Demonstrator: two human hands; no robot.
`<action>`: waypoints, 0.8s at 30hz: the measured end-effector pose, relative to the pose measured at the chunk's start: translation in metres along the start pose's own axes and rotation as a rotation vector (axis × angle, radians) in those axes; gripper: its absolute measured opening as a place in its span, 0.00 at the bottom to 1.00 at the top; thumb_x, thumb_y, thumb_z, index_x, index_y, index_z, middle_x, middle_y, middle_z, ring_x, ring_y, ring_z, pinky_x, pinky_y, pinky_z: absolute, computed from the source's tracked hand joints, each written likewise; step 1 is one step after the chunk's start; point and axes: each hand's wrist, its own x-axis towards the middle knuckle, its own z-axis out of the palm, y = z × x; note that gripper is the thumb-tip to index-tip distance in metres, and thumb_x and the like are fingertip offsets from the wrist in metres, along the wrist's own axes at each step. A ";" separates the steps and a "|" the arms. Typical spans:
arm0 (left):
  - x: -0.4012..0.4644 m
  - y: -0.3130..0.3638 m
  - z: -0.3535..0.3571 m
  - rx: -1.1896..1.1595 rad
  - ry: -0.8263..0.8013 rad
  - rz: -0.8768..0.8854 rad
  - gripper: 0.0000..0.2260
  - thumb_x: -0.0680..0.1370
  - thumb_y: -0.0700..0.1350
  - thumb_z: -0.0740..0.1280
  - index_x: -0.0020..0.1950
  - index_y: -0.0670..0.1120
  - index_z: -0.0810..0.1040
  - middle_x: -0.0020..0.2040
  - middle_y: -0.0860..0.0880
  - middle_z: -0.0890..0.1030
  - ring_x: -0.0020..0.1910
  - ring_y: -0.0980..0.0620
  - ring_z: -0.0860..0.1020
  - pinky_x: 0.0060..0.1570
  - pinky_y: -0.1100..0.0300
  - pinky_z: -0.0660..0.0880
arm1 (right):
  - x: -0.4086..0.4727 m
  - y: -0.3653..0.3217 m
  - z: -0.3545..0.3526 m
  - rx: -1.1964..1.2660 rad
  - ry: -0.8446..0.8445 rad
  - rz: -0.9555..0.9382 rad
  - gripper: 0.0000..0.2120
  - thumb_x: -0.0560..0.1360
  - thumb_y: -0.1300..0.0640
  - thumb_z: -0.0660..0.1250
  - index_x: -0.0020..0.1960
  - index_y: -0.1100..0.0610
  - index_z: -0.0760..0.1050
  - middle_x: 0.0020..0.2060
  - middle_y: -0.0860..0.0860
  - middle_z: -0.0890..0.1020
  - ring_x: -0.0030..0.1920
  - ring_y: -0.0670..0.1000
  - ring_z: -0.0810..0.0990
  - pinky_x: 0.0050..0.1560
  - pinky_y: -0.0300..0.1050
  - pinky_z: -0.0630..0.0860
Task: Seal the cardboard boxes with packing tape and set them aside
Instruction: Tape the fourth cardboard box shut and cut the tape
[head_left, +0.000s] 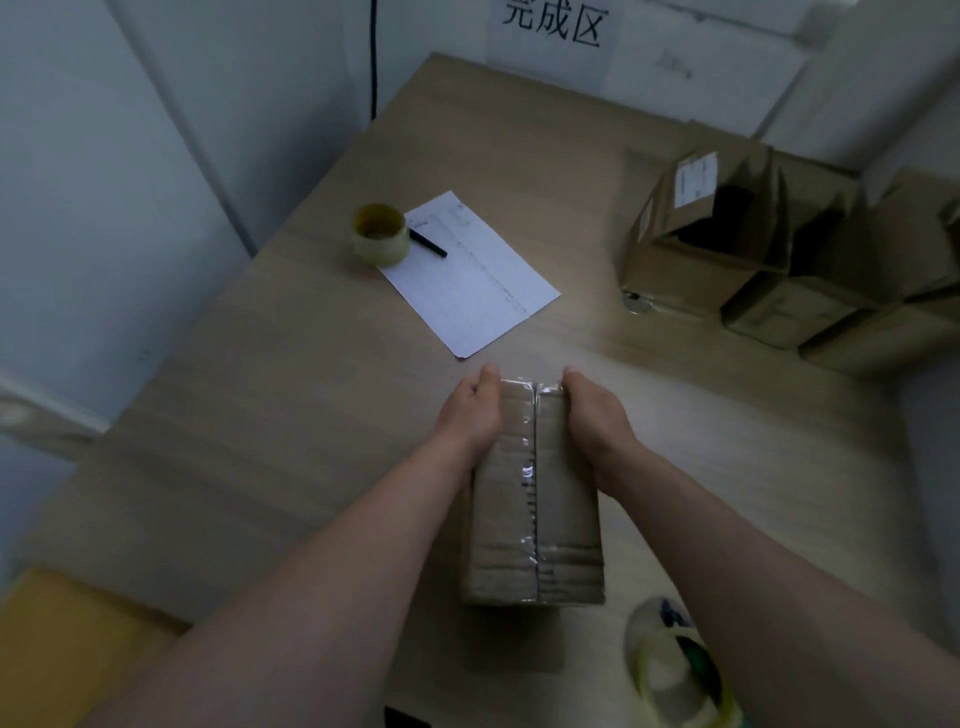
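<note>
A small cardboard box (535, 499) lies on the wooden table (291, 395), with a strip of clear tape running along its top seam. My left hand (470, 413) holds the box's far left edge, thumb on top. On the far right edge my right hand (597, 415) grips it the same way, the fingers going down the far side out of sight. A roll of yellowish packing tape (380, 235) stands at the back left of the table. A second tape roll (675, 670) sits near the front right, partly behind my right forearm.
A sheet of paper (478, 280) with a black pen (428, 244) lies beside the far roll. Several cardboard boxes (753, 260), some with open flaps, are stacked at the back right. A white sign (553, 26) hangs on the wall. A small metal object (635, 301) lies by the boxes.
</note>
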 end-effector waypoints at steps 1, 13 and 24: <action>-0.004 -0.001 -0.001 0.049 0.023 0.007 0.23 0.81 0.61 0.51 0.63 0.46 0.74 0.64 0.48 0.77 0.62 0.47 0.74 0.62 0.55 0.69 | 0.000 -0.001 0.001 0.025 -0.018 0.053 0.15 0.81 0.49 0.56 0.40 0.54 0.70 0.37 0.52 0.74 0.37 0.50 0.70 0.38 0.44 0.67; -0.081 -0.044 0.004 0.238 0.081 0.200 0.43 0.76 0.57 0.69 0.79 0.54 0.43 0.74 0.51 0.68 0.70 0.49 0.69 0.64 0.58 0.67 | 0.022 -0.015 0.008 -0.421 0.073 0.116 0.08 0.73 0.60 0.60 0.44 0.60 0.78 0.44 0.58 0.79 0.45 0.59 0.77 0.42 0.43 0.66; -0.083 -0.041 0.004 0.225 0.104 0.147 0.38 0.75 0.58 0.69 0.78 0.56 0.52 0.67 0.52 0.75 0.65 0.47 0.74 0.57 0.57 0.70 | 0.009 -0.021 0.016 -0.617 -0.012 -0.328 0.22 0.81 0.44 0.56 0.37 0.58 0.76 0.36 0.51 0.79 0.43 0.56 0.77 0.40 0.47 0.69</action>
